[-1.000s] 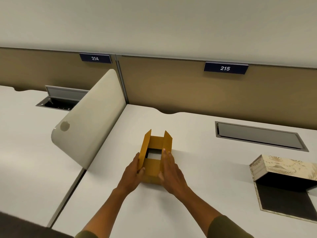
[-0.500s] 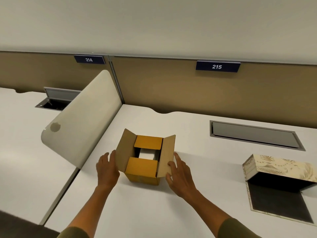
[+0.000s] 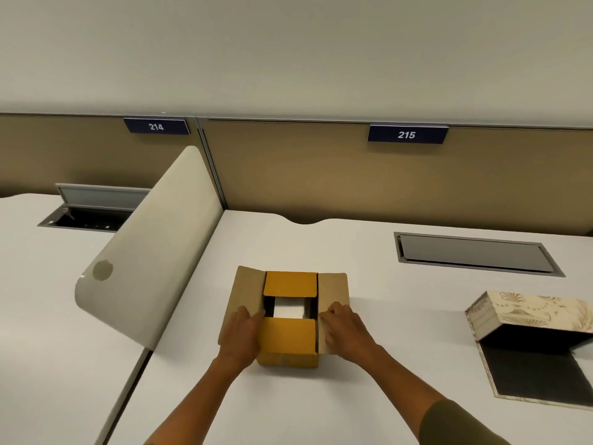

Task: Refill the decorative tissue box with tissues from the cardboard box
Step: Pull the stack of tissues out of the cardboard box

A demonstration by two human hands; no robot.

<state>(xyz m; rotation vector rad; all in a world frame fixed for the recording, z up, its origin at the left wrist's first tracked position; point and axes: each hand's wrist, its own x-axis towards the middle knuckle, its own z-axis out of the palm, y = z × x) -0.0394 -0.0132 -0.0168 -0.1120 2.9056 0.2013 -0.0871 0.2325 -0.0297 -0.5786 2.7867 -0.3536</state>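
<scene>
Signs on the back panel read 214 (image 3: 156, 126) and 215 (image 3: 406, 134). Half a second ago both hands lay beside the cardboard box (image 3: 287, 345) mid-desk; now left hand (image 3: 239, 332) and right hand (image 3: 345, 327) press its side flaps flat, fingers loose. Tissues (image 3: 287, 308) show inside. The decorative tissue box (image 3: 526, 316) lies open at right.

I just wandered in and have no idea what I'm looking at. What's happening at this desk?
A person is opening a small cardboard box on a white desk. The left hand and right hand press the two side flaps outward, while the front and back flaps lie partly folded in. Through the gap, something white shows inside, probably the tissues. To the right, apart from the hands, a decorative tissue box sits with its patterned lid tilted up and its dark inside showing. Nothing has gone into it yet.
</scene>
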